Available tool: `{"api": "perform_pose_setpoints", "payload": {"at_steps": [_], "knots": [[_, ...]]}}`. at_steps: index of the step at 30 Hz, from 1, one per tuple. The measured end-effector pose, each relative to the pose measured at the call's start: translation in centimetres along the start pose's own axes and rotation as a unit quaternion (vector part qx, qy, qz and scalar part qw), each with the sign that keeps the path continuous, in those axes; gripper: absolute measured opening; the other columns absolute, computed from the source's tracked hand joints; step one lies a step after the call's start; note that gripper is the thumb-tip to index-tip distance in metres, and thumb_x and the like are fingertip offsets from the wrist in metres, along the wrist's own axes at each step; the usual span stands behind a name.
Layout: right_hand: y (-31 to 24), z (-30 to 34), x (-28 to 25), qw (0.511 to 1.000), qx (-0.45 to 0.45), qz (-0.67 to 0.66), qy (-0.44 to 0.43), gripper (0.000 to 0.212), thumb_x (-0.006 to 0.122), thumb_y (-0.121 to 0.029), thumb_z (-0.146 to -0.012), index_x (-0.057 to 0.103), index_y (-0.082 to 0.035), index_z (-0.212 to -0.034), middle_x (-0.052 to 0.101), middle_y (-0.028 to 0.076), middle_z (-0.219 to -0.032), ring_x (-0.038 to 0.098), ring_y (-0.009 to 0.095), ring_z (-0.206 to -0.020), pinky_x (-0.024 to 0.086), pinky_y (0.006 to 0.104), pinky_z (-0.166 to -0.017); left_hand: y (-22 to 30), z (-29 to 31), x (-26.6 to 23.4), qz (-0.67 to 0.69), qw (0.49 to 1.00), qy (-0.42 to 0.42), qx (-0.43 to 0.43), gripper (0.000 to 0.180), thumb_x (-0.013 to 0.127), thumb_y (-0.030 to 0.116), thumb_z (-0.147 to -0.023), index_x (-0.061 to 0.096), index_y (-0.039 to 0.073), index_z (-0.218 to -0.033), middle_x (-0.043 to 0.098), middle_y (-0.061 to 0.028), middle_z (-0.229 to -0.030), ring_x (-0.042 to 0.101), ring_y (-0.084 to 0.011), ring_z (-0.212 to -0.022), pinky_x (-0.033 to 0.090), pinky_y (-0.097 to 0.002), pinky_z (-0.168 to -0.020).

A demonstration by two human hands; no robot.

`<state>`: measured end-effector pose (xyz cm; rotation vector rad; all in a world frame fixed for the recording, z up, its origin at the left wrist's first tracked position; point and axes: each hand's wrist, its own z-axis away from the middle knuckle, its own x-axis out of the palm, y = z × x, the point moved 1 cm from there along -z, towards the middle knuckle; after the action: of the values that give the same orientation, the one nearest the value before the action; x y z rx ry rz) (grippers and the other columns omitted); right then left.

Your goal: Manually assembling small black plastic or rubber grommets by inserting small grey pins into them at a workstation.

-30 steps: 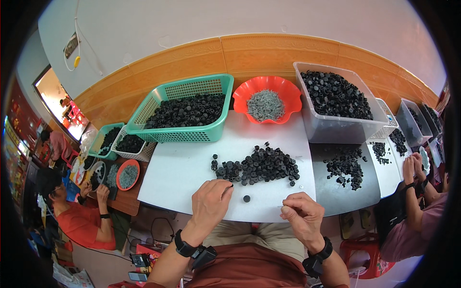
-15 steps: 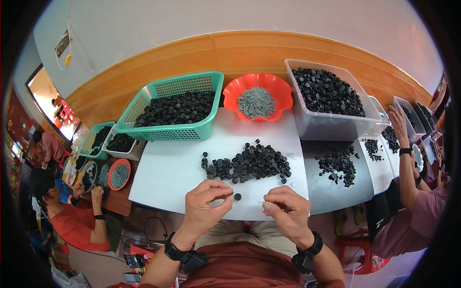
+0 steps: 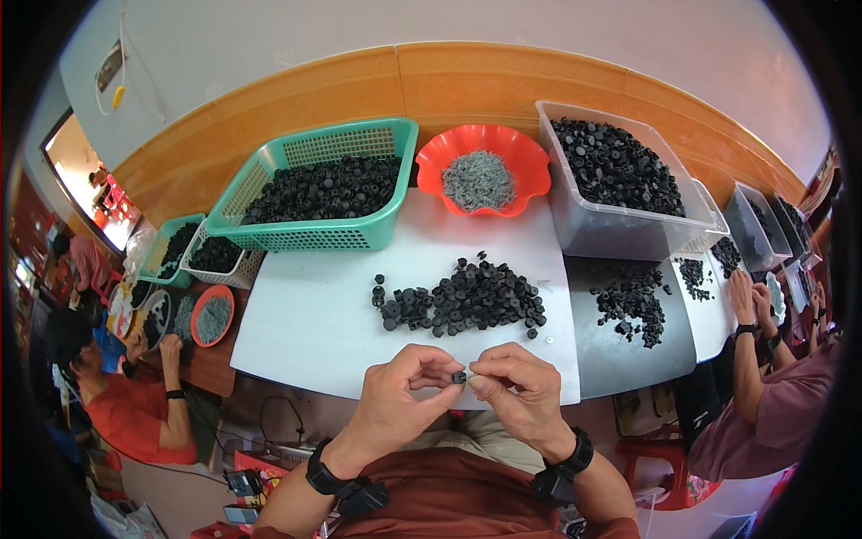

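My left hand [image 3: 409,386] pinches a small round black plastic cap [image 3: 459,377] between thumb and fingertips, above the table's near edge. Close against it, my right hand [image 3: 521,386] has its thumb and fingers pressed together on a thin grey screw, now mostly hidden by the fingertips. The two hands nearly touch at the cap. Just beyond them, a loose pile of similar black caps [image 3: 480,296] is spread on the white tabletop [image 3: 296,314].
Behind the pile stand a green basket of black parts [image 3: 314,238], a red wavy bowl [image 3: 530,175] of grey screws, and a clear bin [image 3: 620,229] of black parts. More black pieces [image 3: 631,310] lie on a dark board. People sit at left [image 3: 144,413] and right [image 3: 781,404].
My hands have come together from apart, the right moving left toward the left. The single black cap seen by my left fingertips no longer lies there; a cap is now in that hand's pinch.
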<state>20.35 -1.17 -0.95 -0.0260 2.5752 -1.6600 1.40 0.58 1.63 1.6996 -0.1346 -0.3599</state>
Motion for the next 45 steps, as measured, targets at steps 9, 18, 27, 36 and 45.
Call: {"api": "perform_pose_setpoints", "payload": {"at_steps": [9, 18, 27, 36, 45], "knots": [[-1.2, -0.4, -0.3, 0.979, -0.095, 0.180, -0.015, 0.019, 0.076, 0.003, -0.083, 0.073, -0.002, -0.101, 0.068, 0.010, -0.094, 0.068, 0.017, -0.072, 0.054, 0.0277, -0.061, 0.7, 0.1, 0.0, -0.064, 0.998, -0.018, 0.012, 0.030, 0.076, -0.004, -0.084, 0.061, -0.002, -0.110, 0.073, -0.0118, -0.104, 0.073, -0.0147, -0.093, 0.061, -0.0291, -0.087], [-1.7, -0.2, -0.4, 0.948, -0.148, 0.273, -0.066, 0.029, 0.072, 0.004, -0.079, 0.068, -0.005, -0.106, 0.065, 0.007, -0.099, 0.068, 0.023, -0.070, 0.056, 0.0332, -0.056, 0.8, 0.4, 0.0, -0.120, 0.992, -0.030, 0.036, 0.028, 0.077, -0.003, -0.082, 0.063, -0.002, -0.107, 0.074, -0.0098, -0.101, 0.075, -0.0161, -0.090, 0.061, -0.0276, -0.084], [-2.3, -0.1, -1.2, 0.941, -0.144, 0.271, -0.142, 0.043, 0.071, 0.004, -0.078, 0.066, -0.005, -0.120, 0.063, 0.008, -0.109, 0.068, 0.024, -0.073, 0.057, 0.0348, -0.058, 0.0, 0.4, -0.4, 0.031, 0.994, -0.053, -0.091, 0.027, 0.078, -0.003, -0.083, 0.065, -0.001, -0.107, 0.071, -0.0062, -0.097, 0.070, -0.0107, -0.089, 0.059, -0.0253, -0.083], [-2.5, 0.3, -1.1, 0.939, -0.149, 0.276, -0.139, 0.047, 0.077, -0.001, -0.078, 0.065, -0.007, -0.123, 0.062, 0.007, -0.110, 0.068, 0.021, -0.072, 0.056, 0.0323, -0.056, 0.4, 0.2, -1.0, 0.169, 0.966, -0.112, -0.162, 0.027, 0.077, -0.008, -0.083, 0.062, 0.000, -0.104, 0.067, -0.0048, -0.103, 0.067, -0.0110, -0.097, 0.057, -0.0254, -0.088], [-2.3, 0.8, -0.1, 0.952, -0.149, 0.254, -0.088, 0.045, 0.079, -0.003, -0.079, 0.066, -0.005, -0.122, 0.064, 0.009, -0.107, 0.068, 0.021, -0.070, 0.057, 0.0316, -0.055, 0.8, 0.5, -0.5, 0.241, 0.950, -0.083, -0.179, 0.028, 0.077, 0.000, -0.088, 0.064, 0.000, -0.113, 0.070, -0.0075, -0.105, 0.068, -0.0130, -0.095, 0.057, -0.0269, -0.087]]}}
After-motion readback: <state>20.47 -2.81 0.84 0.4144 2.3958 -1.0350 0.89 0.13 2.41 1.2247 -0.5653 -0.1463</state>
